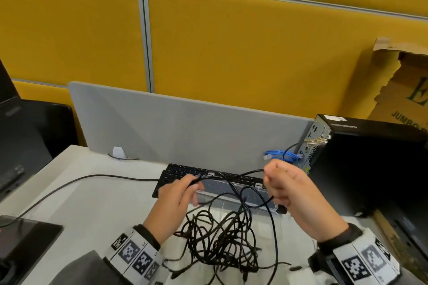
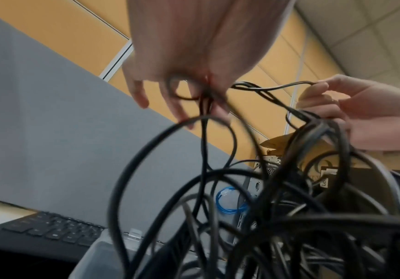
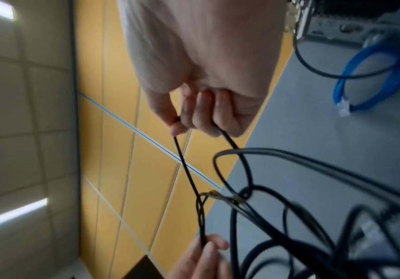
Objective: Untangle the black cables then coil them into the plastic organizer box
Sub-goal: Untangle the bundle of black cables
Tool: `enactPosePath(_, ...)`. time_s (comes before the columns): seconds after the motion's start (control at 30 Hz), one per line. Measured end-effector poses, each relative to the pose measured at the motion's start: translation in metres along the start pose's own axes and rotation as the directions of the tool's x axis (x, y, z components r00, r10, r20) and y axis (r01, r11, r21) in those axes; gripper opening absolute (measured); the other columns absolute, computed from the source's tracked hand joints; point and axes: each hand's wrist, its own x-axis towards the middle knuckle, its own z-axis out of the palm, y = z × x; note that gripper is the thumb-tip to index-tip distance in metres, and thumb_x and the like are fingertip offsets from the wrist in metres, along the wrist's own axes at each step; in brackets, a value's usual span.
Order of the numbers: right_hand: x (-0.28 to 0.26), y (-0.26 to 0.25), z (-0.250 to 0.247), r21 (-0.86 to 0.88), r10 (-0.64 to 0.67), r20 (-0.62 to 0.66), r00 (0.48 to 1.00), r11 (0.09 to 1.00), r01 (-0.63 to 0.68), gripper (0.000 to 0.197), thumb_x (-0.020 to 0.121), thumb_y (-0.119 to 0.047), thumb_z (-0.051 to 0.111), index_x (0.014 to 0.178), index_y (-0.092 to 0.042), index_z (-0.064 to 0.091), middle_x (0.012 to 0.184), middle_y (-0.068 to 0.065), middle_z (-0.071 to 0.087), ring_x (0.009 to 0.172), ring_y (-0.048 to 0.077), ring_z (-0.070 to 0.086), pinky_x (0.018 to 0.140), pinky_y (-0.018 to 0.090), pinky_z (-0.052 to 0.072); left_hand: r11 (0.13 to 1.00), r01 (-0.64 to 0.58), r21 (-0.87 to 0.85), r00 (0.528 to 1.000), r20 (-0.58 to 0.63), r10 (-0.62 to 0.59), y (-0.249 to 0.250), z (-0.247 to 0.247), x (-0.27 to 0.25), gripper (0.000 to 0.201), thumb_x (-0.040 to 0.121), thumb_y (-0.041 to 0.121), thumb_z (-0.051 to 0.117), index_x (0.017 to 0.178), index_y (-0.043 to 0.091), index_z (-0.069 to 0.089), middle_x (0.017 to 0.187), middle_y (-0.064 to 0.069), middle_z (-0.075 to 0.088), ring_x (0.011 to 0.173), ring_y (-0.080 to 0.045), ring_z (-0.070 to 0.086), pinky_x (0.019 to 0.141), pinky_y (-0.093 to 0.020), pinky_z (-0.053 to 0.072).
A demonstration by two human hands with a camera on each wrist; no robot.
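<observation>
— Above the white bench (image 1: 97, 194), what have the two hands got hold of?

— Strands of the tangled black cables (image 1: 222, 238). The left hand (image 1: 176, 199) has its fingers (image 2: 179, 105) curled round a small loop and a few strands pinched together. The right hand (image 1: 294, 194) is raised a little higher, its fingers (image 3: 203, 115) folded in and pinching a thin strand against the thumb, with a second strand running out from under the folded fingers.

— Are the hands joined by anything?

— Yes, a length of cable stretches between them, twisted on itself partway along in the right wrist view.

— And the rest of the cables?

— Most hang down from both hands in a loose knotted mass, the lower part heaped on the bench between the two forearms, close to the person.

— Where is the clear plastic organizer box (image 1: 234, 196)?

— Lying on the bench just behind the heap, below the hands, its far edge against the black computer keyboard (image 1: 183, 172). Several loops dangle in front of it and over it; whether any lie inside I cannot tell.

— What else is around?

— A grey divider panel (image 1: 180, 127) stands behind the keyboard. A black computer tower (image 1: 370, 159) sits to the right, with a coiled blue network cable (image 1: 281, 154) beside its rear panel. A separate black cord (image 1: 76, 180) runs across the bench to the left.
</observation>
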Motion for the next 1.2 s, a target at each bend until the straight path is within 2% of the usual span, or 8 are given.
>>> enactPosePath(0.13, 0.004, 0.001, 0.003, -0.792, -0.069, 0.092, 0.993, 0.6, 0.115, 0.03, 0.083, -0.059, 0.047, 0.097, -0.035, 0.058, 0.062, -0.003, 0.05, 0.059, 0.006, 0.047, 0.058, 0.024, 0.039, 0.968, 0.034, -0.25, 0.993, 0.119, -0.004, 0.01, 0.0, 0.001, 0.026, 0.098, 0.022, 0.037, 0.09, 0.025, 0.061, 0.05, 0.007, 0.036, 0.043, -0.007, 0.039, 0.048, -0.03, 0.044)
enactPosePath(0.27, 0.005, 0.001, 0.013, -0.945, -0.062, 0.234, 0.97, 0.22, 0.242, 0.029, 0.092, -0.054, 0.039, 0.101, -0.036, 0.059, 0.099, -0.016, 0.065, 0.092, 0.006, 0.059, 0.074, 0.026, 0.047, 0.853, 0.172, -0.493, 0.971, 0.229, -0.063, 0.015, -0.003, 0.003, 0.033, 0.095, 0.034, 0.037, 0.081, 0.024, 0.065, 0.05, 0.007, 0.029, 0.043, -0.009, 0.022, 0.04, -0.02, 0.024)
enactPosePath(0.37, 0.005, -0.009, 0.007, -0.748, -0.151, 0.312, 0.938, 0.569, 0.341, 0.022, 0.093, -0.043, 0.045, 0.082, -0.031, 0.06, 0.079, -0.017, 0.062, 0.078, 0.004, 0.058, 0.069, 0.017, 0.044, 0.899, 0.176, -0.402, 0.925, 0.38, -0.011, 0.004, -0.011, 0.001, 0.033, 0.088, 0.051, 0.044, 0.075, 0.029, 0.066, 0.047, 0.007, 0.039, 0.044, -0.008, 0.036, 0.051, -0.024, 0.043)
enactPosePath(0.5, 0.007, -0.01, -0.007, -0.231, -0.29, -0.186, 0.939, 0.941, 0.245, 0.03, 0.092, -0.033, 0.042, 0.077, -0.013, 0.057, 0.055, 0.0, 0.04, 0.051, 0.009, 0.04, 0.054, 0.017, 0.037, 0.942, 0.173, -0.287, 0.898, 0.439, -0.031, -0.014, -0.023, -0.006, 0.029, 0.078, 0.056, 0.046, 0.066, 0.032, 0.057, 0.049, 0.007, 0.041, 0.053, -0.006, 0.043, 0.067, -0.022, 0.046)
enactPosePath(0.63, 0.013, 0.001, -0.013, -0.269, -0.23, -0.358, 0.905, 0.953, 0.136, 0.027, 0.098, -0.026, 0.038, 0.079, -0.018, 0.056, 0.059, -0.002, 0.047, 0.049, 0.005, 0.04, 0.052, 0.02, 0.037, 0.873, 0.263, -0.41, 0.935, 0.33, -0.127, -0.016, -0.024, -0.007, 0.029, 0.092, 0.038, 0.045, 0.077, 0.015, 0.051, 0.051, 0.007, 0.035, 0.051, -0.006, 0.036, 0.079, -0.032, 0.054)
enactPosePath(0.9, 0.012, 0.009, 0.011, -0.948, -0.008, 0.187, 0.982, 0.259, 0.183, 0.03, 0.086, -0.059, 0.046, 0.093, -0.033, 0.059, 0.074, -0.01, 0.059, 0.069, 0.004, 0.054, 0.064, 0.022, 0.046, 0.664, 0.336, -0.668, 0.938, 0.298, -0.176, 0.002, -0.007, -0.001, 0.031, 0.086, 0.036, 0.048, 0.092, 0.006, 0.053, 0.055, 0.004, 0.022, 0.046, -0.008, 0.018, 0.04, -0.018, 0.028)
enactPosePath(1.03, 0.015, 0.005, -0.005, -0.714, -0.166, 0.219, 0.961, 0.644, 0.274, 0.042, 0.088, -0.052, 0.042, 0.063, -0.019, 0.048, 0.058, -0.006, 0.043, 0.055, 0.005, 0.042, 0.057, 0.019, 0.036, 0.665, 0.386, -0.639, 0.922, 0.295, -0.251, -0.019, -0.018, -0.004, 0.048, 0.069, 0.037, 0.073, 0.103, 0.01, 0.053, 0.051, 0.006, 0.028, 0.042, -0.007, 0.019, 0.037, -0.017, 0.02)
enactPosePath(1.2, 0.019, 0.006, -0.032, -0.168, -0.25, -0.39, 0.886, 0.966, 0.199, 0.047, 0.088, -0.054, 0.041, 0.067, -0.012, 0.039, 0.055, -0.005, 0.028, 0.048, 0.011, 0.024, 0.046, 0.026, 0.023, 0.635, 0.449, -0.628, 0.892, 0.271, -0.362, -0.038, -0.025, -0.012, 0.013, 0.089, 0.017, 0.055, 0.091, 0.004, 0.057, 0.049, 0.006, 0.021, 0.039, -0.006, 0.016, 0.036, -0.015, 0.013)
